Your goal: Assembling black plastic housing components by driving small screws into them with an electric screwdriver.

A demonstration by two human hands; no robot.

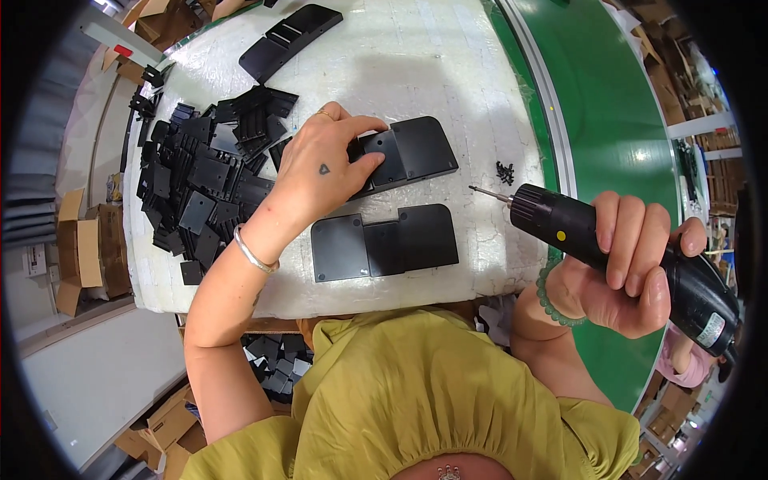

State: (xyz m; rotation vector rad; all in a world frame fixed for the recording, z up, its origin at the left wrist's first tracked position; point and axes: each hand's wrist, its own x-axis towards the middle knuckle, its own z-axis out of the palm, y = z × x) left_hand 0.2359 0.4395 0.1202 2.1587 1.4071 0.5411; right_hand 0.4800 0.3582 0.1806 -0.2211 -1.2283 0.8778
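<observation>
My left hand [330,157] is closed on a small black plastic plate [382,154], thumb and index finger at its edges. The plate lies in the middle recess of a black plastic housing [424,150], and my hand hides the housing's left part. My right hand [632,268] is wrapped round a black electric screwdriver [560,220] with a yellow dot. Its bit points left, above the table and apart from the housing. Just in front of me lies a second black housing [412,244], a plate in its middle. A small heap of black screws [504,173] lies near the bit.
A large pile of black plastic parts [204,172] spreads over the table's left side. Another black housing [290,42] lies at the far edge. To the right runs a green surface [612,120] behind a metal rail [552,104]. Cardboard boxes [92,252] stand at left.
</observation>
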